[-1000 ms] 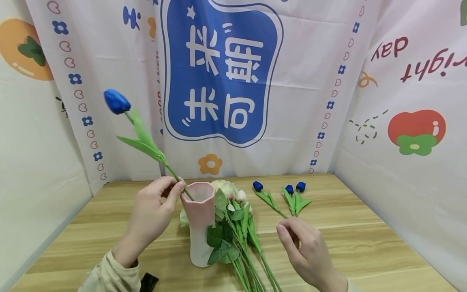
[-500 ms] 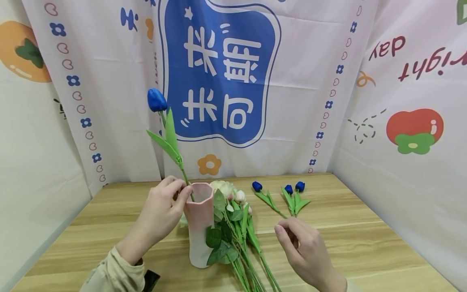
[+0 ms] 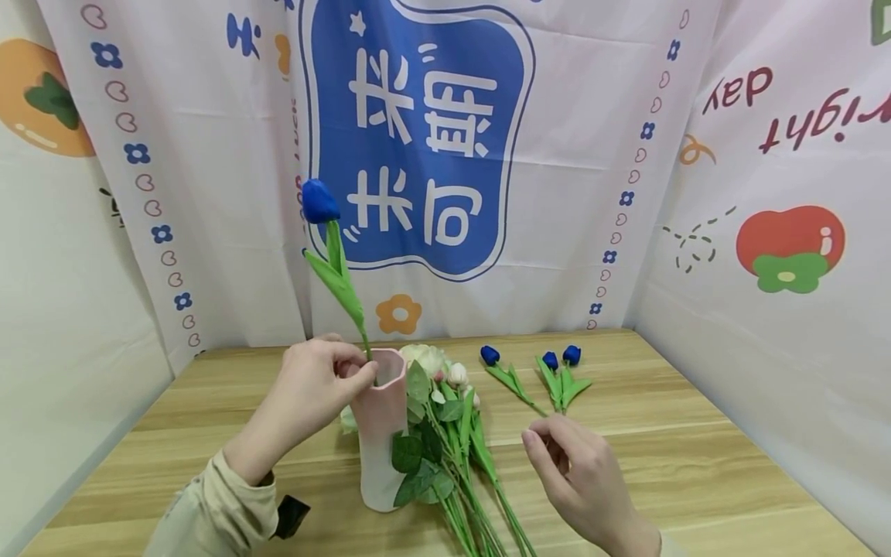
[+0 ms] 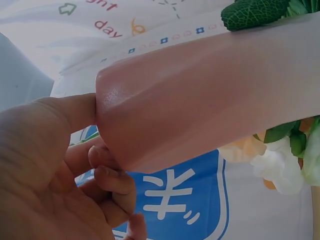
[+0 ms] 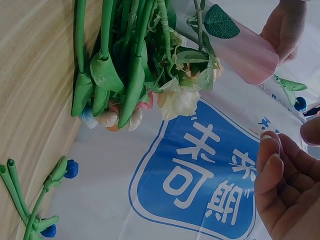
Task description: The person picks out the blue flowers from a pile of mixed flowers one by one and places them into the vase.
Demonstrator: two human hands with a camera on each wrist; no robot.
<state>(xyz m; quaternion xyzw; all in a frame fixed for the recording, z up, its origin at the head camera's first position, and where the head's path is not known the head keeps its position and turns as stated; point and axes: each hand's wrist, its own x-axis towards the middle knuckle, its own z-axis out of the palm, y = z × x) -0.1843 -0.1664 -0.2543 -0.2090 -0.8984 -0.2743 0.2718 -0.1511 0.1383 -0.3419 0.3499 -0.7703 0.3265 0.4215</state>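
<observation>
My left hand point(image 3: 316, 383) pinches the green stem of a blue tulip point(image 3: 321, 201) right at the mouth of a pink-and-white vase point(image 3: 381, 456). The lower stem is inside the vase, hidden by its wall; the bloom stands above, leaning left. In the left wrist view the thumb and fingers sit at the rim of the vase point(image 4: 190, 100). My right hand point(image 3: 592, 480) hovers over the right side of the table with loosely curled fingers and holds nothing. Beyond it lie several blue tulips point(image 3: 490, 356) with green leaves.
A bunch of white and pink flowers point(image 3: 426, 360) with leafy stems lies against the vase's right side, stems toward me. A small black object point(image 3: 291, 516) is beside my left sleeve. Printed cloth point(image 3: 571, 116) walls the wooden table point(image 3: 668, 433) at the back and sides.
My left hand has moved right and a little down into the vase mouth, carrying the tulip. Its bloom has swung right, the stem now steeper. My right hand has stayed nearly still.
</observation>
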